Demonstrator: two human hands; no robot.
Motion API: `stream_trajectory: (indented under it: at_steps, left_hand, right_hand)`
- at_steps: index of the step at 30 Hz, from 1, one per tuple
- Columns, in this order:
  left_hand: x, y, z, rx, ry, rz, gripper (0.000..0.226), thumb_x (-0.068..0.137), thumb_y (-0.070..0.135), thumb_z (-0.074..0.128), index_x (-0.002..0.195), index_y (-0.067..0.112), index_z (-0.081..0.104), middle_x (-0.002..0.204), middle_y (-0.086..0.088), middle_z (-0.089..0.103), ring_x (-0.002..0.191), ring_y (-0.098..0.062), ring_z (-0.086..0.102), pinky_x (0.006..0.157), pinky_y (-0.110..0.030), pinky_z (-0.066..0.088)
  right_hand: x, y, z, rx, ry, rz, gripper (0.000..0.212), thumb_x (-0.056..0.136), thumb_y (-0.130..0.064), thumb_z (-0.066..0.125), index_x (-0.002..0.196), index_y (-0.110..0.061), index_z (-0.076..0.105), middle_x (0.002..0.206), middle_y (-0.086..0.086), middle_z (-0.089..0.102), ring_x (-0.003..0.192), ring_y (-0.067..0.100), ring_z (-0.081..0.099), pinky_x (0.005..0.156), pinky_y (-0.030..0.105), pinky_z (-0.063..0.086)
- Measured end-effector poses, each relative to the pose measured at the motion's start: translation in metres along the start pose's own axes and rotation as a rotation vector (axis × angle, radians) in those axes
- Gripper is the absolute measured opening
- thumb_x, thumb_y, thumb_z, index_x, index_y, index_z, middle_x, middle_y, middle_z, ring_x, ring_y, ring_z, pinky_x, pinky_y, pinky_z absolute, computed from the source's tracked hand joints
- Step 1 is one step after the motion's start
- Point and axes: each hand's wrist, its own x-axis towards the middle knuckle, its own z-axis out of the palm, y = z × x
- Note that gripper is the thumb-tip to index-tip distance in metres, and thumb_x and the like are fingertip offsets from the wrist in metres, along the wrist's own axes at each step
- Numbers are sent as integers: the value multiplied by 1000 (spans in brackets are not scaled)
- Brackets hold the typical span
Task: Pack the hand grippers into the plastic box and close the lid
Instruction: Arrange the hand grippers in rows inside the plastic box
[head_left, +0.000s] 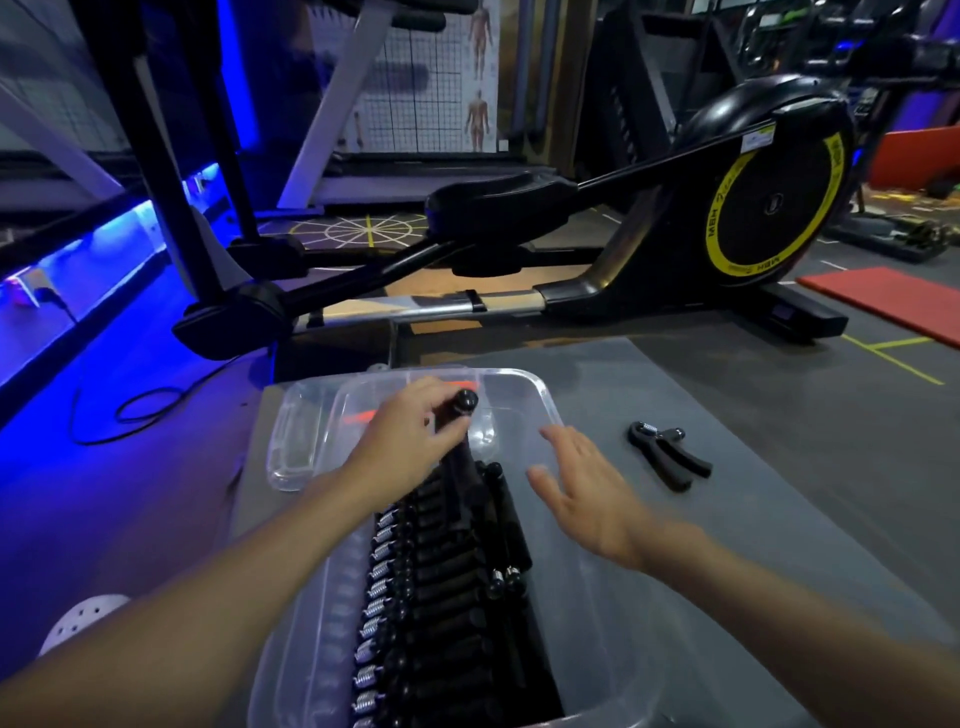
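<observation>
Hand gripper (465, 402) | pinched in left hand (408, 439) fingers | right hand (584, 493) fingers spread

"MBH" in black, repeated round the yellow ring (717, 218) on the elliptical's flywheel disc (774, 208). Sticker (759, 139) above it & anatomy poster (478, 78): print too small to read.

Left hand (410, 434) around a hand gripper (464, 402), seemingly over the plastic box (319, 618)
</observation>
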Motion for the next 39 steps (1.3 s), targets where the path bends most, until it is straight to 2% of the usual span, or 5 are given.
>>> stream_trajectory:
  at_steps: [9,13,25,31,39]
  left_hand:
    - [11,-55,46,398,-378,-9,15,89,26,62,80,28,51,87,8,50,89,-17,50,86,-42,46]
    - [17,-66,56,591,-467,-32,11,93,31,58,97,21,61,101,2,55,104,-22,50,89,-42,43]
    - [16,-55,62,381,-242,-67,16,91,27,61,104,21,68,100,8,60,101,-19,55,91,-40,47]
    - [39,8,69,254,-99,190,19,89,19,55,101,15,69,100,3,64,97,-20,58,89,-39,47]
    - [76,47,131,343,-269,38,35,93,39,46,111,16,65,119,-3,55,117,-25,51,102,-41,42]
  right_hand:
    - [4,16,18,107,8,4,68,101,-43,38,155,-17,8,163,-10,0,147,1,-8,111,13,-4]
    - [5,19,21,128,9,-10,67,100,-42,39,155,-18,9,163,-12,-2,146,-1,-10,111,14,-4]
    - [5,20,22,317,35,-9,59,101,-38,40,153,-19,20,158,-17,11,146,-2,-2,112,13,1]
    - [20,43,4,665,287,149,26,101,-25,45,122,-15,57,117,-7,61,109,7,54,82,1,36]
    - [56,174,-17,365,307,482,26,97,-32,45,79,-14,53,67,-1,51,65,20,48,56,30,33]
